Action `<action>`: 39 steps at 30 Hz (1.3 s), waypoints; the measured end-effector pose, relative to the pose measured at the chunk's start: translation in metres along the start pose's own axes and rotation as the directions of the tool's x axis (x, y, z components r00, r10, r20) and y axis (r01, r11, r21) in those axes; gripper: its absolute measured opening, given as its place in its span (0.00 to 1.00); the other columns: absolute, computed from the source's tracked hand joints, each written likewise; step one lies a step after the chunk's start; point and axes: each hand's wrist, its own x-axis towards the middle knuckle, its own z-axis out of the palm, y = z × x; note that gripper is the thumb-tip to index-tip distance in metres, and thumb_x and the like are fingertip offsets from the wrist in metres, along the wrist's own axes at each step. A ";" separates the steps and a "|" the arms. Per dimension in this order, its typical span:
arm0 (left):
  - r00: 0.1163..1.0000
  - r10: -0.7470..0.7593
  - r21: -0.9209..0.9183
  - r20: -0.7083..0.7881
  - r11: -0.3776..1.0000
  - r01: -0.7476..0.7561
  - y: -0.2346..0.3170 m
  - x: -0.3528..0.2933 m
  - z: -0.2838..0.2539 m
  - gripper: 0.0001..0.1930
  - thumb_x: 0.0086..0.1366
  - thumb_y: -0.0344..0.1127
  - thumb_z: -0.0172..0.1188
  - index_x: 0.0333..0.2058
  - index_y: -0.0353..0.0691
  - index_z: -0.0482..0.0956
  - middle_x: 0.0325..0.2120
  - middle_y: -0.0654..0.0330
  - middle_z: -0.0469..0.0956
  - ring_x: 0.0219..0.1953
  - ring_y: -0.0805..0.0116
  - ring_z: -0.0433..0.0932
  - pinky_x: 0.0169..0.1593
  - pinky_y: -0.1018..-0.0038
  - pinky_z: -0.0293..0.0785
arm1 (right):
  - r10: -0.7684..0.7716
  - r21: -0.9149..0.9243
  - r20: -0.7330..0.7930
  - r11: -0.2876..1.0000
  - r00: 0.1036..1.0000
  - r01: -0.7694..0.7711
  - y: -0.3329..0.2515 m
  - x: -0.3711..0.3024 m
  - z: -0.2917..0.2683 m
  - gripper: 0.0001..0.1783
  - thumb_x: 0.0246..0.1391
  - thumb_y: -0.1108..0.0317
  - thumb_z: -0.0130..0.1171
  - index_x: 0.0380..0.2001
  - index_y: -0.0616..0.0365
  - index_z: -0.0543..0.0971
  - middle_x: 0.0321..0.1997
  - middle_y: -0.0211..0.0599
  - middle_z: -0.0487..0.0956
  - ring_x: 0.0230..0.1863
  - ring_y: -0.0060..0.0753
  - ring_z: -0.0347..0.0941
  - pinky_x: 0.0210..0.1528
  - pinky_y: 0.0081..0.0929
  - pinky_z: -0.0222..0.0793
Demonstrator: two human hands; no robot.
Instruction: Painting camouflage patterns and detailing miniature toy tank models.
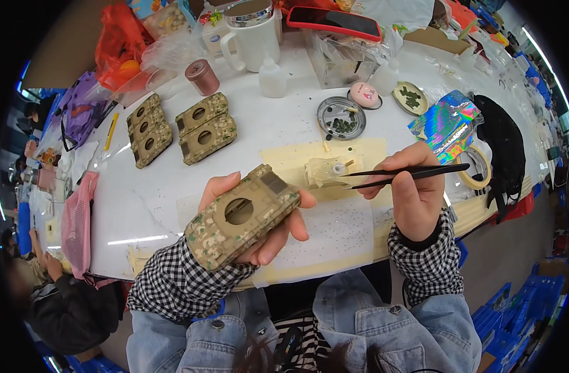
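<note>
My left hand [283,239] holds a camouflage-painted toy tank hull [259,229], tilted, its round hole facing up. In my right hand [418,196] are black tweezers [430,170], pointing left, with the tips a little apart. I cannot make out anything between them. The tips are beside a small tape-covered holder [315,174] with a pale nozzle standing in it. Several more such hulls lie in two groups on the table's left, among them one hull [150,146] and another hull [208,142]. Beyond the holder, a round dish [322,114] contains small dark green parts.
A white mug [264,53], a squeeze bottle [272,79] and a pink spool [201,77] stand at the back. A red-cased phone [334,23] rests on a clear box. Tape [477,171] and a black bag [502,143] lie right. Another person [73,304] sits at left.
</note>
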 end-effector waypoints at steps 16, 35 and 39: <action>0.881 0.080 -0.067 0.466 0.996 -0.056 -0.004 0.008 -0.016 0.35 0.63 0.56 0.35 0.46 0.20 0.63 0.28 0.40 0.74 0.21 0.62 0.76 0.19 0.76 0.70 | 0.109 0.025 0.003 0.994 0.994 -0.109 -0.003 0.000 0.002 0.08 0.57 0.70 0.53 0.35 0.65 0.69 0.29 0.36 0.75 0.29 0.23 0.77 0.31 0.16 0.73; 0.984 0.161 0.879 -0.071 0.476 -0.015 -0.012 0.002 0.031 0.34 0.57 0.45 0.53 0.56 0.27 0.59 0.34 0.53 0.73 0.36 0.63 0.78 0.42 0.71 0.74 | 0.080 0.196 0.030 0.977 0.996 -0.084 0.000 0.005 0.001 0.10 0.59 0.68 0.49 0.37 0.64 0.67 0.33 0.43 0.77 0.34 0.30 0.77 0.36 0.22 0.75; 0.954 0.140 0.962 0.266 -0.102 -0.253 -0.001 0.002 0.027 0.30 0.55 0.43 0.55 0.53 0.28 0.65 0.33 0.53 0.74 0.33 0.63 0.77 0.40 0.72 0.73 | 0.003 0.204 0.071 0.979 0.997 -0.017 -0.002 0.005 0.002 0.10 0.59 0.67 0.50 0.37 0.65 0.67 0.35 0.47 0.75 0.36 0.35 0.77 0.38 0.25 0.75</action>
